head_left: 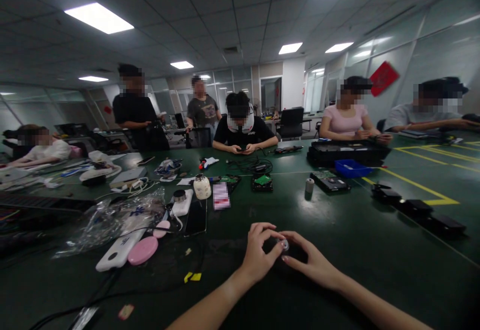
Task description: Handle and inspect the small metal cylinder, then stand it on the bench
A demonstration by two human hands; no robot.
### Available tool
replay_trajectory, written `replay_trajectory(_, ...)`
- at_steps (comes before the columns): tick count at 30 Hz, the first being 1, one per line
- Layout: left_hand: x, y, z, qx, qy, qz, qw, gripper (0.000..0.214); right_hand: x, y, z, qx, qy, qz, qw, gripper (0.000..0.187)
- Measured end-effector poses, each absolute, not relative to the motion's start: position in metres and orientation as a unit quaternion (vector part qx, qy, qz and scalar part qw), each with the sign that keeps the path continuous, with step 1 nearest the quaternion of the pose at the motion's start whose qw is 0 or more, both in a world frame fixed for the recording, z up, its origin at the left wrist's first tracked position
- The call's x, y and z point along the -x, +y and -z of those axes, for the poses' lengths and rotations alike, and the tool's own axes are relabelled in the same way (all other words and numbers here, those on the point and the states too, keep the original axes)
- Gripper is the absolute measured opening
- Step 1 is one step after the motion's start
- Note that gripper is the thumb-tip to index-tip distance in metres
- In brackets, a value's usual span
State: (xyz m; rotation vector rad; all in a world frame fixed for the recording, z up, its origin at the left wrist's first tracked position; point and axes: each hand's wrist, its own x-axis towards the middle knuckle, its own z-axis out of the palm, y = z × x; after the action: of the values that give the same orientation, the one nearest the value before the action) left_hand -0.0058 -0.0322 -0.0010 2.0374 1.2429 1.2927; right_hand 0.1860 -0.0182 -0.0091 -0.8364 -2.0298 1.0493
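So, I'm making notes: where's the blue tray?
In the head view's right half, the blue tray sits nearer than the black case, beside the circuit-board unit.

Fingers (275, 252) partly hide the grey piece (285, 245); the bottom edge crops 2 forearms (212, 301).

Of the person's own body, only the left forearm (213, 302) and the right forearm (369, 292) with their hands are shown, both left bare from the lower part of the view up to the wrists, slender and smooth in outline, and narrowed gradually toward the wrist. The left hand (259, 252) and the right hand (314, 261) are likewise seen uncovered, each slim across the back and finished with long, thin, gently tapered fingers and a narrow thumb. Fingernails can be glimpsed at the thumb tips, but their shape and any finish are rendered too small to be made out.
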Motion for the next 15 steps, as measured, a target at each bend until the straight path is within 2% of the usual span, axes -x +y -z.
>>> replay_trajectory(6, 0.005, -0.025, -0.002, -0.736, 0.470, -0.454, 0.178, 0.008, -0.183, -0.018, 0.012, 0.334, -0.807, -0.357, 0.332, 0.040)
replay_trajectory(15, 0.004, -0.024, -0.013, -0.750, 0.447, -0.452, 0.181, 0.008, -0.182, -0.016, 0.014, 0.331, -0.804, -0.363, 0.334, 0.039)
